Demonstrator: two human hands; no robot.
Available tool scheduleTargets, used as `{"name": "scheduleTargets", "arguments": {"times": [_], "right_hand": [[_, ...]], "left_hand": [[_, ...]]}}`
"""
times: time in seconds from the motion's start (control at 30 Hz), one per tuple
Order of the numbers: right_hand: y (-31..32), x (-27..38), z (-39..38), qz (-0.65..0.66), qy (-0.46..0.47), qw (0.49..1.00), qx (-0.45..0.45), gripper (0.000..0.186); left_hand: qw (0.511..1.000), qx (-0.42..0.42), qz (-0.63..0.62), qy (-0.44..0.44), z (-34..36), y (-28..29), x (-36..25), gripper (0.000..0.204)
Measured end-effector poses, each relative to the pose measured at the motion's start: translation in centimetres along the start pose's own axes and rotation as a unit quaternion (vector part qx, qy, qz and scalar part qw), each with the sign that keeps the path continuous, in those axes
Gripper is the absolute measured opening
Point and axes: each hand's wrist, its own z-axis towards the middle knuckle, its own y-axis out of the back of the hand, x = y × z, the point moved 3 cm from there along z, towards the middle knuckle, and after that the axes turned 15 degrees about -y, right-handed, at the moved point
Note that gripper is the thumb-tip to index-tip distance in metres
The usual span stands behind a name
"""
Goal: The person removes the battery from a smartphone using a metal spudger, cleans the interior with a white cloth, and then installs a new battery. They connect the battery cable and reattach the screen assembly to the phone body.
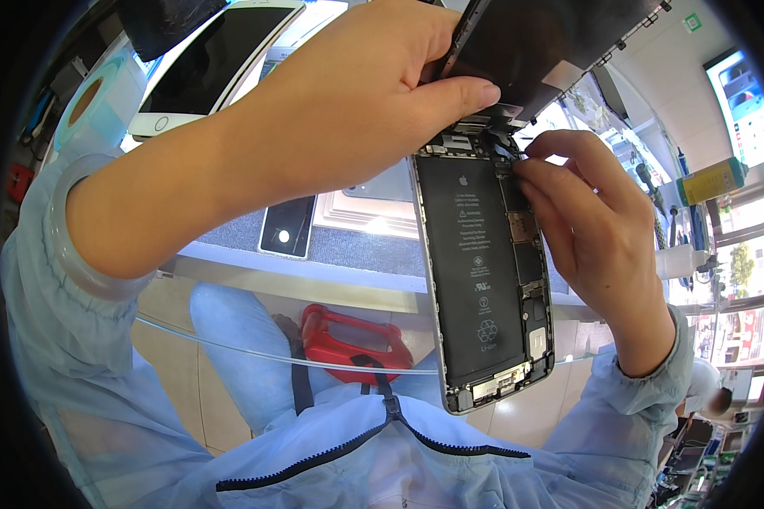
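Observation:
An opened smartphone, its body hanging tilted with the inside facing me, extends past the table's front edge. A long black battery fills much of the body. The black screen panel is lifted at the top end. My left hand grips the panel's lower left part, thumb across its inner side. At the body's upper right edge, my right hand pinches thumb and forefinger together beside the small dark flex cables. Whatever lies between those fingertips is hidden.
A white phone and a tape roll are at the far left. Under my left forearm, a small dark phone rests on a grey mat. A yellow-and-teal bottle stands right. Something red with a handle shows below the table edge.

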Motion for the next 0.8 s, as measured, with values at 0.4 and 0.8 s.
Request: {"name": "scheduleTargets", "arguments": {"times": [0.4, 0.8], "right_hand": [[0.1, -1.2, 0.8, 0.107, -0.012, 0.994, 0.033, 0.010], [-0.3, -2.2, 0.5, 0.153, -0.040, 0.987, 0.010, 0.010]], "left_hand": [[0.999, -0.018, -0.034, -0.011, 0.1, -0.2, 0.3, 0.019], [1.000, 0.017, 0.005, -0.020, 0.2, 0.0, 0.0, 0.019]]}}
